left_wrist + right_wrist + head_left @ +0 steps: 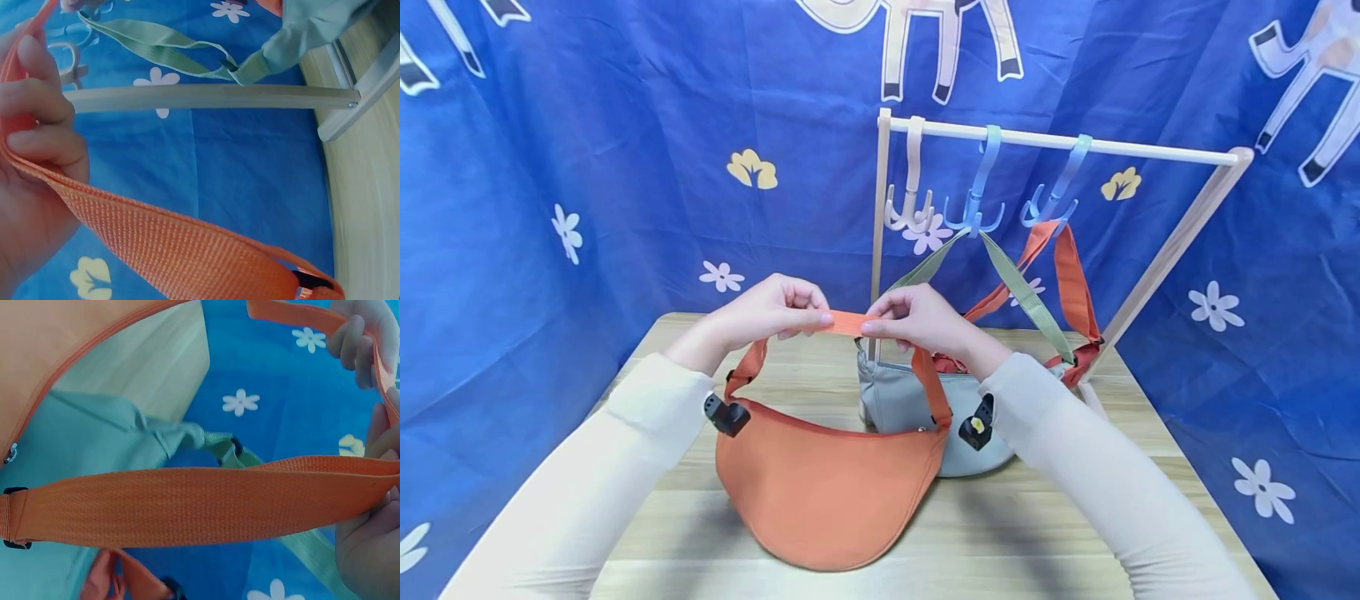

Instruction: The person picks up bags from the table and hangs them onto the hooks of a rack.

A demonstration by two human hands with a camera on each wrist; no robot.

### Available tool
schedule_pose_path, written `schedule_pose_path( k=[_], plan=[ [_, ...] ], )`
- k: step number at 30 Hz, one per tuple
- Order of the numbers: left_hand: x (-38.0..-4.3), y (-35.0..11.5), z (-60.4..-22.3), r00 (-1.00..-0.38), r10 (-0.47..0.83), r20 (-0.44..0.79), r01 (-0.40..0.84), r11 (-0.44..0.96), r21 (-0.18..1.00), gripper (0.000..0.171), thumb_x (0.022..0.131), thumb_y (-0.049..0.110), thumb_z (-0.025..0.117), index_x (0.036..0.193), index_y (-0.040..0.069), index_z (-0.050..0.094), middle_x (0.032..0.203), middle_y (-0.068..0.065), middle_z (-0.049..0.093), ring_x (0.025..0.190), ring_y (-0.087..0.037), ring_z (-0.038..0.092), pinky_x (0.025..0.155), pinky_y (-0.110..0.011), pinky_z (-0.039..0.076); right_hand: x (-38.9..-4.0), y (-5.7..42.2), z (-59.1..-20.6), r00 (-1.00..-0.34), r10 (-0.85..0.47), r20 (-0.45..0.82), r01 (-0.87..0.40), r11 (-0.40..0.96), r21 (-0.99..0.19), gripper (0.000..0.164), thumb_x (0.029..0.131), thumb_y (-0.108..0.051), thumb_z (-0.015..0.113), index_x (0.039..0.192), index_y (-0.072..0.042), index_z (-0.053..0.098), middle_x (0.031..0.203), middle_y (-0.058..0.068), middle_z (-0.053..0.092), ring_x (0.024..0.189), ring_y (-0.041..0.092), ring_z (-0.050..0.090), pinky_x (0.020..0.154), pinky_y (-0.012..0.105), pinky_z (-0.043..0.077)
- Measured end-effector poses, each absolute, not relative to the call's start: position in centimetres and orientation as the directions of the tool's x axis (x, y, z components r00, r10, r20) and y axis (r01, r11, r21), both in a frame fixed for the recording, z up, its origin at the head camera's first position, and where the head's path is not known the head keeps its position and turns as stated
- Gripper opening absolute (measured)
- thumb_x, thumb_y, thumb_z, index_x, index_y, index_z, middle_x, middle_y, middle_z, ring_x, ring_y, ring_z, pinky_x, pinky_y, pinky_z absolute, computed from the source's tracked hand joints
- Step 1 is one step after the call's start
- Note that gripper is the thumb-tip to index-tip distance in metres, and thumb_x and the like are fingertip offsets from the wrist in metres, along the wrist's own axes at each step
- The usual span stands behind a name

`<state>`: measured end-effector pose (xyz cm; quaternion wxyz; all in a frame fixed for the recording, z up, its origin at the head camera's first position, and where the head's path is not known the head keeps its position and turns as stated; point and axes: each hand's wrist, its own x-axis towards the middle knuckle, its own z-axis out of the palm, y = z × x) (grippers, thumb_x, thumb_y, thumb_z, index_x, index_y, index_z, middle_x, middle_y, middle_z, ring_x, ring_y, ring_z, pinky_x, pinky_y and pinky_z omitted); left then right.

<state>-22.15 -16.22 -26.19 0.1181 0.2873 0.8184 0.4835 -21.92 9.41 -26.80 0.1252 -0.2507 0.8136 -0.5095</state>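
Note:
An orange shoulder bag hangs by its strap from both hands, in front of the rack. My left hand pinches the orange strap near its top, and my right hand pinches it a short way to the right. Between the two hands the strap runs nearly level. In the left wrist view the webbing passes under curled fingers and down to a black buckle. The right wrist view shows the strap leading from the right hand to its buckle.
Behind stands a wooden rack with a white bar. A beige hook hangs at its left. A blue hook carries a grey-green bag; another blue hook carries a red-orange bag. All stand over a wooden table.

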Motion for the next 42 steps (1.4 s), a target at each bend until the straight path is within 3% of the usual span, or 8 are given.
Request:
schedule_pose_path(
  k=[4,12,23,30,39,42],
  plan=[
    [-22.4,-15.4,-25.7,-0.833,0.544,0.097,0.339,0.365,0.867,0.019,0.089,0.022,0.069,0.086,0.004,0.068,0.053,-0.003,0.041,0.043,-0.017,0.036,0.047,-0.030,0.032,-22.2,10.2,-25.9,-0.857,-0.512,0.052,-0.288,0.395,-0.873,0.019,0.084,-0.027,0.075,0.098,-0.013,0.072,0.074,0.009,0.062,0.052,0.021,0.050,0.046,0.028,0.040],
    [-23.2,-13.7,-24.4,-0.858,0.498,0.125,0.338,0.364,0.868,0.021,0.089,0.023,0.069,0.087,0.002,0.067,0.061,-0.006,0.054,0.046,-0.017,0.041,0.047,-0.029,0.033,-23.2,11.7,-24.1,-0.851,-0.514,0.109,-0.368,0.436,-0.821,0.017,0.087,-0.022,0.071,0.100,-0.011,0.071,0.072,0.010,0.062,0.053,0.023,0.051,0.049,0.030,0.043],
    [-23.9,-11.3,-22.4,-0.893,0.404,0.197,0.346,0.340,0.874,0.017,0.089,0.021,0.068,0.087,0.004,0.068,0.065,-0.008,0.057,0.048,-0.017,0.042,0.047,-0.028,0.033,-24.2,13.7,-21.4,-0.864,-0.466,0.191,-0.422,0.462,-0.780,0.018,0.087,-0.022,0.071,0.100,-0.009,0.071,0.078,0.012,0.066,0.057,0.024,0.051,0.050,0.030,0.044],
    [-24.6,-10.0,-21.2,-0.909,0.353,0.222,0.344,0.332,0.879,0.018,0.089,0.022,0.069,0.087,0.004,0.068,0.065,-0.006,0.058,0.048,-0.015,0.042,0.048,-0.027,0.034,-24.8,14.4,-20.2,-0.893,-0.395,0.215,-0.404,0.495,-0.769,0.022,0.087,-0.026,0.072,0.102,-0.010,0.072,0.090,0.018,0.069,0.060,0.024,0.054,0.056,0.031,0.048],
    [-25.4,-8.3,-19.7,-0.934,0.247,0.259,0.329,0.312,0.891,0.021,0.089,0.025,0.069,0.084,0.005,0.067,0.061,-0.003,0.052,0.053,-0.017,0.043,0.057,-0.030,0.039,-25.3,14.7,-18.9,-0.931,-0.246,0.268,-0.359,0.494,-0.792,0.027,0.084,-0.034,0.073,0.102,-0.014,0.072,0.089,0.005,0.069,0.071,0.027,0.058,0.063,0.033,0.051],
    [-25.6,-7.6,-19.3,-0.946,0.198,0.258,0.311,0.311,0.898,0.021,0.089,0.027,0.068,0.088,0.006,0.069,0.068,-0.006,0.055,0.056,-0.017,0.044,0.058,-0.030,0.040,-25.5,14.7,-18.5,-0.944,-0.181,0.274,-0.328,0.479,-0.814,0.028,0.084,-0.037,0.073,0.102,-0.016,0.073,0.091,0.005,0.068,0.074,0.028,0.058,0.062,0.032,0.050]
  ],
)
